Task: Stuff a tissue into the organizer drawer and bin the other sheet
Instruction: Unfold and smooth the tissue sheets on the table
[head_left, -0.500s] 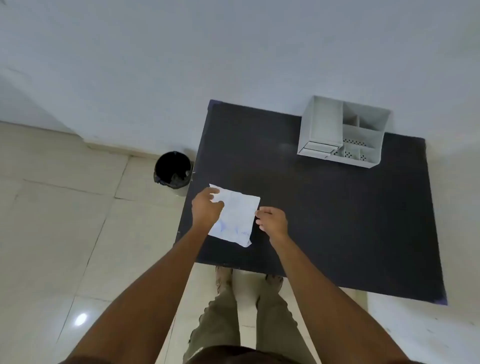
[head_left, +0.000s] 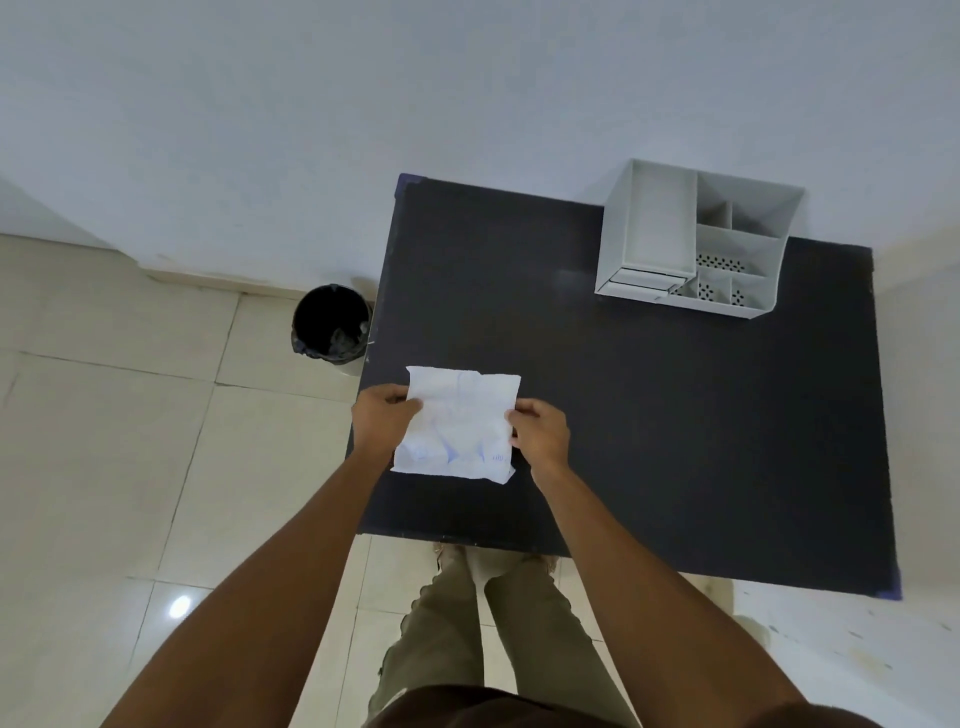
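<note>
Tissue now squarer on dark table.

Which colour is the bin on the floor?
Black bin, seen in the head view.

One tissue, one organizer, one bin (black-lined), two hands, one table.

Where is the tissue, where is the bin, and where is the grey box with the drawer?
tissue (head_left: 460, 423), head view, middle of the sheet
bin (head_left: 331, 322), head view, dark inside
organizer (head_left: 662, 223), head view, floor of its big compartment
</note>
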